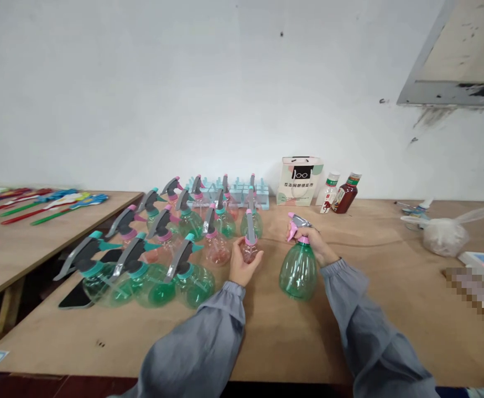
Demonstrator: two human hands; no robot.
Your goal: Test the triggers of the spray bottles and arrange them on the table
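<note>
The left hand point(243, 266) curls its thumb and fingers around a pink bottle point(249, 252) at the right end of the grouped spray bottles point(194, 286); the right hand point(317, 243) closes around the pink spray head point(292, 229) of a green bottle point(298, 273), upright and apart to the right; behind stands a paper bag point(300, 185).

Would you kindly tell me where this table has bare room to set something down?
The right sleeve borders two bare patches: one toward the knotted plastic bag, one toward the left sleeve, nearer than the green bottle in the right hand. The table's left is crowded: spray bottles sit close together there.
</note>
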